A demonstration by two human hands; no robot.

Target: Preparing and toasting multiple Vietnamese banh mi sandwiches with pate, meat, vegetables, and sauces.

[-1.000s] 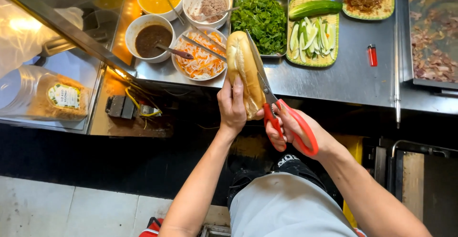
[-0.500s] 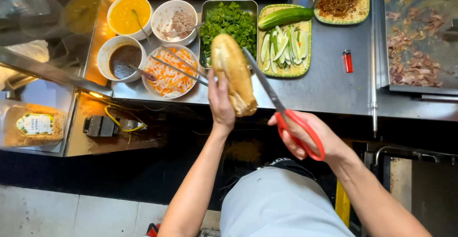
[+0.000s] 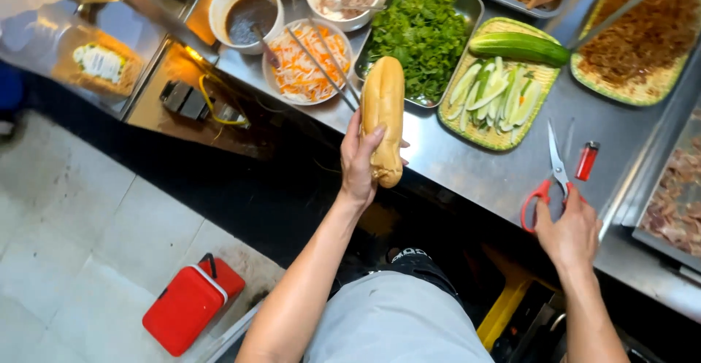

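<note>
Left hand: the left hand (image 3: 359,164) grips the baguette (image 3: 383,118) from below, fingers wrapped round its lower half, loaf upright above the steel counter (image 3: 467,162).
Right hand: the right hand (image 3: 569,233) rests on the red-handled scissors (image 3: 549,184), which lie flat on the counter right of the baguette; whether the fingers sit in the loops is hard to tell.
Lighter: a red lighter (image 3: 586,161) lies just beside the scissors.
Behind the baguette: a tray of greens (image 3: 423,31), a basket of sliced cucumber (image 3: 496,100), and a bowl of shredded carrot (image 3: 303,63).
</note>
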